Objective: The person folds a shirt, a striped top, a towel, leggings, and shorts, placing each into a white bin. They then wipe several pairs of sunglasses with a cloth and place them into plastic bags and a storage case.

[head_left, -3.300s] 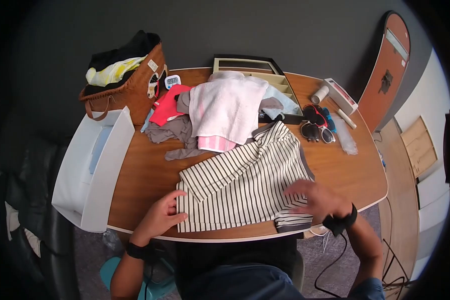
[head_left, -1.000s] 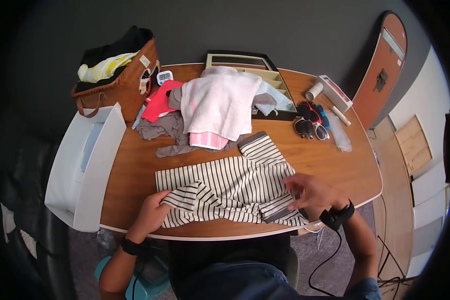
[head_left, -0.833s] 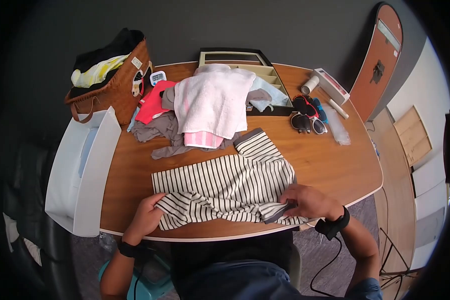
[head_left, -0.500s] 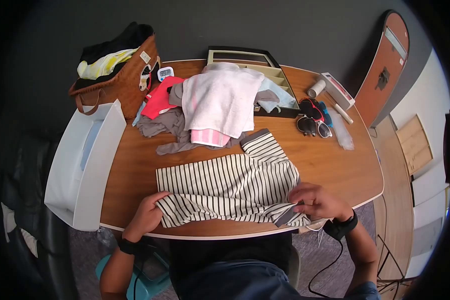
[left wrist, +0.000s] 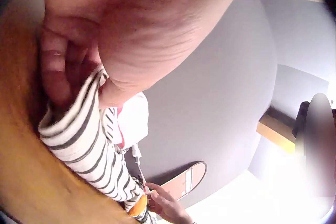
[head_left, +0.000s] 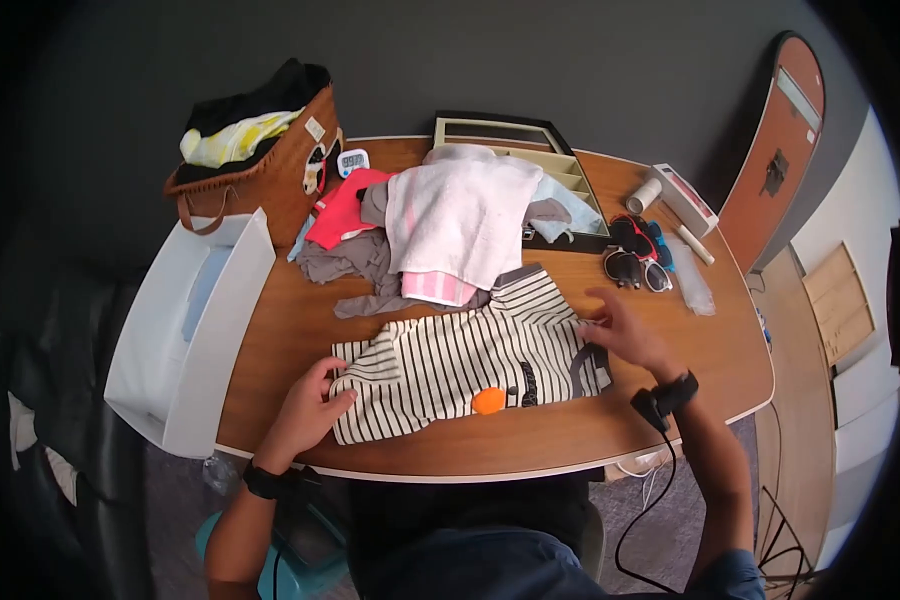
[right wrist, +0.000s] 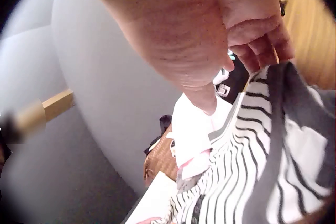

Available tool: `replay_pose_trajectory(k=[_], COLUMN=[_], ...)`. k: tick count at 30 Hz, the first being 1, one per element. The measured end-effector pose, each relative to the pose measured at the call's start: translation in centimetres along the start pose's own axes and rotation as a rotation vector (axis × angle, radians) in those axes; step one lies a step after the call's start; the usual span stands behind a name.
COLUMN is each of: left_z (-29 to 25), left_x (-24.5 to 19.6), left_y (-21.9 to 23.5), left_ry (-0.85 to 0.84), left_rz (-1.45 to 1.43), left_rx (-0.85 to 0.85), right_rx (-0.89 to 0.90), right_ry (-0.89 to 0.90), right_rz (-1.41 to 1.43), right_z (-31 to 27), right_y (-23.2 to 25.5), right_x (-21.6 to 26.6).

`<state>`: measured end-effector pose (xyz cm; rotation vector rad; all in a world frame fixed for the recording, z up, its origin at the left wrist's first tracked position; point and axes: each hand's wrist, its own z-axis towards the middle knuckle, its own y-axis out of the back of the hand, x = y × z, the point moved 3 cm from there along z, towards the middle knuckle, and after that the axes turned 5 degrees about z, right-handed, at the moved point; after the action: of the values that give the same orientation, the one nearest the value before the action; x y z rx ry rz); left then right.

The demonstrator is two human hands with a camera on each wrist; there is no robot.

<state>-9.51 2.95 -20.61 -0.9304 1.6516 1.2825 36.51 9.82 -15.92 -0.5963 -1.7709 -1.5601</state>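
Note:
A black-and-white striped long-sleeved shirt (head_left: 440, 365) with dark grey trim lies folded across the front of the table, an orange and black print showing near its lower edge. At its left end is my left hand (head_left: 307, 410). Thumb and index finger stand apart there, and in the left wrist view the fabric edge (left wrist: 79, 124) lies between the curled fingers and thumb. At the shirt's right end my right hand (head_left: 630, 335) hovers, thumb spread from the fingers. In the right wrist view its fingertips (right wrist: 257, 64) are right at the grey-trimmed edge (right wrist: 278, 92).
Behind the shirt lies a pile of clothes under a white-pink towel (head_left: 460, 215), partly over a compartmented case (head_left: 560, 165). A white box (head_left: 185, 330) and brown basket (head_left: 255, 190) stand left. Sunglasses (head_left: 625, 268), a roll (head_left: 643, 195) and a plastic bag (head_left: 692, 280) lie right.
The shirt's near edge has been folded upward, bringing the orange print into view. Both hands have moved up with it, and the left thumb and index finger have spread apart.

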Motion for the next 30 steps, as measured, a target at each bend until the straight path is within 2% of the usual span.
replay_pose_trajectory(k=[1, 5, 7, 8, 10, 11, 14, 17, 21, 23, 24, 26, 27, 29, 30], left_z=[-0.1, 0.0, 0.1, 0.1, 0.0, -0.1, -0.4, -0.7, -0.6, -0.5, -0.4, -0.3, -0.3, -0.3, -0.3], left_x=[-0.1, -1.3, -1.4, -1.3, -1.1, -1.0, -1.3, -2.8, -2.8, -2.7, -2.7, -2.8, -2.9, -3.1, -2.9], left_y=[-0.2, -0.6, -0.3, -0.1, 0.4, 0.5, 0.2, 0.2, 0.5, 0.4, 0.2, 0.0, -0.1, -0.2, -0.2], left_ry=[-0.006, -0.041, -0.031, -0.017, -0.024, -0.032, -0.029, 0.043, 0.034, -0.002, -0.003, -0.044, -0.043, 0.007, 0.007], left_rz=[-0.005, 0.081, 0.121, 0.155, 0.167, 0.175, 0.258, 0.339, 0.302, 0.261, 0.259, 0.320, 0.317, 0.270, 0.270], left_rx=[-0.001, -0.031, -0.003, 0.017, 0.008, -0.003, 0.067, 0.123, 0.143, 0.154, 0.156, 0.151, 0.149, 0.071, 0.075], right_rx=[-0.031, -0.039, 0.021, 0.019, 0.016, 0.021, 0.271, 0.301, 0.311, 0.302, 0.300, 0.294, 0.297, 0.178, 0.146], right_ry=[-0.001, -0.077, -0.125, -0.127, -0.165, -0.163, -0.253, -0.315, -0.282, -0.366, -0.368, -0.114, -0.114, 0.014, -0.108], right_rz=[-0.123, -0.283, -0.009, -0.004, 0.198, 0.198, 0.101, 0.239, 0.190, 0.203, 0.202, 0.055, 0.053, 0.215, 0.568], right_z=[-1.5, -3.7, -4.2, -4.5, -5.0, -5.3, -6.1, -6.5, -7.1, -7.5, -7.8, -8.4, -8.6, -8.9, -9.3], right_y=[-0.1, -0.6, -0.4, 0.1, 1.5, 1.8, 1.6, 1.7, 2.4, 2.5, 2.2, 1.0, 0.6, 0.1, -0.1], right_x=[0.8, 0.7, 0.0, -0.2, -0.5, -0.5, -0.2, 0.9, 2.0, 2.9, 2.7, 2.4, 2.5, 3.0, 1.0])
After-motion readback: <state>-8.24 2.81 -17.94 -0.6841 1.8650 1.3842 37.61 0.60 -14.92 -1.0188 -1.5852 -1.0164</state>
